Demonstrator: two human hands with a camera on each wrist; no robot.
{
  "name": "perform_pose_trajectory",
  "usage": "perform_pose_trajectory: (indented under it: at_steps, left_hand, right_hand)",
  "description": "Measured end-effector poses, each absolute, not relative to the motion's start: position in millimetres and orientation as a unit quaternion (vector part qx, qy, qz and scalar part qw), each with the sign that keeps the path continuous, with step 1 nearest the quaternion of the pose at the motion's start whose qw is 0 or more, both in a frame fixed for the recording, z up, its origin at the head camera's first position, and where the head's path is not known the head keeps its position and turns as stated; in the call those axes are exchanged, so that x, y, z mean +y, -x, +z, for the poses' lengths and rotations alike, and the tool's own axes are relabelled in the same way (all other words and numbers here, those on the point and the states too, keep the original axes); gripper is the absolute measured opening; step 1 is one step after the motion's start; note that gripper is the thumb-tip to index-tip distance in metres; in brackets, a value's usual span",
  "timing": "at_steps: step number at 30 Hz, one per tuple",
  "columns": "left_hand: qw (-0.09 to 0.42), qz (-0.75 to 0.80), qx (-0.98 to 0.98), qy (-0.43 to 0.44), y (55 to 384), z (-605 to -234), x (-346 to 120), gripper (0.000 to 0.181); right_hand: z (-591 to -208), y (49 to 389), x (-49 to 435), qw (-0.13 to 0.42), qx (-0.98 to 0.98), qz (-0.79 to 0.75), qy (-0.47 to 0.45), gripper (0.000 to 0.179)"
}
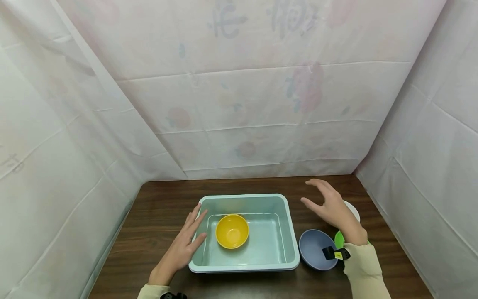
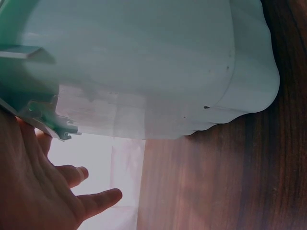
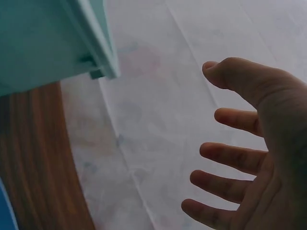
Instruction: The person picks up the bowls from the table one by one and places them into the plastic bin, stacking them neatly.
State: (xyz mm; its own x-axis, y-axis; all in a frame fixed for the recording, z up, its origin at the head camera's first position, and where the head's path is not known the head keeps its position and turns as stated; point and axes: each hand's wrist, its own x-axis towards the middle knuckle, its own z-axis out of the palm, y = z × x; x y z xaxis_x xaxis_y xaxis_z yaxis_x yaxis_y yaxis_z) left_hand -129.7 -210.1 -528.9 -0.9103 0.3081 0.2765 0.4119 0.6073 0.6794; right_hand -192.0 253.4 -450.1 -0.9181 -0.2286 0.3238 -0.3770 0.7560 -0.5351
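A pale green rectangular basin (image 1: 257,249) stands on the dark wooden table, with a small yellow bowl (image 1: 232,231) inside it, left of its middle. My left hand (image 1: 183,245) rests at the basin's left rim, fingers spread and fairly straight. In the left wrist view, the left hand (image 2: 43,177) lies against the rim beside the basin's outer wall (image 2: 144,72). To the right of the basin, my right hand (image 1: 332,207) hovers with thumb and fingers apart and nothing between them. The right wrist view shows the right hand (image 3: 249,148) with its fingers spread.
A blue bowl (image 1: 313,249) sits against the basin's right side. Beyond it, partly hidden by the right arm, are a green item (image 1: 339,238) and a white item (image 1: 352,210). White printed sheets (image 1: 261,104) hang behind and along both sides of the table.
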Motion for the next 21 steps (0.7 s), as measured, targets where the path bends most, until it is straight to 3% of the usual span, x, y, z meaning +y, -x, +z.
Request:
perform_pose_trajectory:
  at_steps: [21]
  left_hand:
    - [0.072, -0.393, -0.893, 0.205, 130, -530, -209, 0.058]
  right_hand:
    - [-501, 205, 303, 0.056, -0.970, 0.236, -0.019, 0.094]
